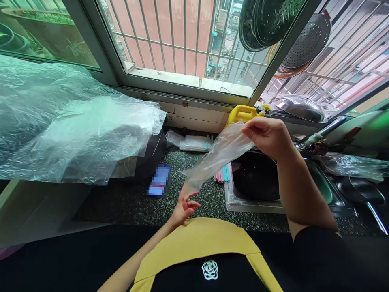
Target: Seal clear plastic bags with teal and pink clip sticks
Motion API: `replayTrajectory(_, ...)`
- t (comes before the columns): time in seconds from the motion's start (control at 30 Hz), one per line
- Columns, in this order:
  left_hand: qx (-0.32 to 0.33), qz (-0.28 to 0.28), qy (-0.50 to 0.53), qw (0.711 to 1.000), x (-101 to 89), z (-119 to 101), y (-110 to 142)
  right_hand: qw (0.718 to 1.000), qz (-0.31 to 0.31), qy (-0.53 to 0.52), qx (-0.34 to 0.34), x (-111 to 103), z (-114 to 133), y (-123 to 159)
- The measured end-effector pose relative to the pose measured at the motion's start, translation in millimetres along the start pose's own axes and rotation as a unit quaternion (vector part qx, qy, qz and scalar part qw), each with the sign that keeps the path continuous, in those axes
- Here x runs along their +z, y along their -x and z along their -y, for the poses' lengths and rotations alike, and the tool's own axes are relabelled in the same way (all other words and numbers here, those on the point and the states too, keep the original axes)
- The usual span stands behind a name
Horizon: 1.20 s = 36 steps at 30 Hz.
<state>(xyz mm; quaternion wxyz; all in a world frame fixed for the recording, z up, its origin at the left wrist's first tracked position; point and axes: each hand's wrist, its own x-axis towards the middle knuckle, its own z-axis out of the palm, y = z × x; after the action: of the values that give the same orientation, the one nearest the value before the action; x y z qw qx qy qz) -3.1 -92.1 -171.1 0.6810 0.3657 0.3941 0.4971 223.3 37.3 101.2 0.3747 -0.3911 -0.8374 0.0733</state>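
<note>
A clear plastic bag is stretched out long and slanting above the counter. Its upper end is pinched between the thumb and fingers of my right hand, raised over the sink. Lower down, close to my body, my left hand has the other end at its fingers, with some fingers extended. Below the bag lie pink and turquoise strips, beside the sink. Behind it, against the wall, is a packet of folded clear plastic.
A large clear plastic sheet covers a dark object on the left. A phone with a blurred screen lies on the speckled counter. A yellow jug stands by the window. The sink holds a black basin. Colanders hang at upper right.
</note>
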Motion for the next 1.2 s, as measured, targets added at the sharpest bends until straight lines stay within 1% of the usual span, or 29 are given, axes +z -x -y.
replayTrajectory(0.03, 0.006, -0.012, -0.001, 1.0, 4.9, 1, -4, 1.0, 0.001, 0.0, 0.0, 1, 0, -1)
replayTrajectory(0.1, 0.006, -0.042, 0.029, 0.999, 16.7, -3, -16, 1.0, 0.003, -0.005, -0.002, 2, 0, -2)
replayTrajectory(0.23, -0.014, -0.072, 0.052, 0.996, 36.5, -14, -45, 1.0, 0.009, -0.021, -0.001, 5, 3, -2)
replayTrajectory(0.37, -0.003, -0.106, 0.056, 0.993, 40.7, -12, -65, 1.0, 0.02, -0.023, -0.003, 2, 5, -1)
replayTrajectory(0.47, 0.006, -0.117, 0.049, 0.992, 36.7, -9, -69, 1.0, 0.019, -0.017, -0.007, -1, 5, 0)
replayTrajectory(0.6, 0.01, -0.11, 0.03, 0.993, 28.1, -4, -61, 1.0, 0.015, 0.0, -0.022, -4, 3, 1)
replayTrajectory(0.67, 0.007, -0.106, 0.026, 0.994, 23.2, 2, -54, 0.999, 0.018, 0.001, -0.035, -5, 2, 3)
replayTrajectory(0.77, -0.002, -0.115, 0.021, 0.993, 16.4, 13, -49, 0.999, 0.022, -0.011, -0.044, -9, 1, 8)
replayTrajectory(0.83, 0.002, -0.101, 0.018, 0.995, 14.6, 17, -53, 0.998, 0.031, -0.027, -0.044, -14, 0, 12)
replayTrajectory(0.87, 0.014, -0.084, 0.018, 0.996, 15.0, 17, -57, 0.998, 0.035, -0.034, -0.043, -17, -1, 15)
replayTrajectory(0.93, 0.053, -0.04, 0.019, 0.998, 18.6, 13, -69, 0.997, 0.041, -0.045, -0.038, -22, -3, 18)
replayTrajectory(1.0, 0.077, -0.019, 0.019, 0.997, 24.3, 5, -83, 0.997, 0.045, -0.051, -0.032, -26, -5, 21)
replayTrajectory(1.03, 0.069, -0.019, 0.015, 0.997, 27.1, 1, -88, 0.997, 0.046, -0.053, -0.028, -27, -7, 22)
replayTrajectory(1.1, 0.023, -0.028, 0.001, 0.999, 30.9, -4, -95, 0.997, 0.041, -0.054, -0.021, -30, -9, 22)
replayTrajectory(1.2, -0.038, -0.032, -0.019, 0.999, 28.5, -2, -91, 0.998, 0.039, -0.044, -0.016, -29, -11, 22)
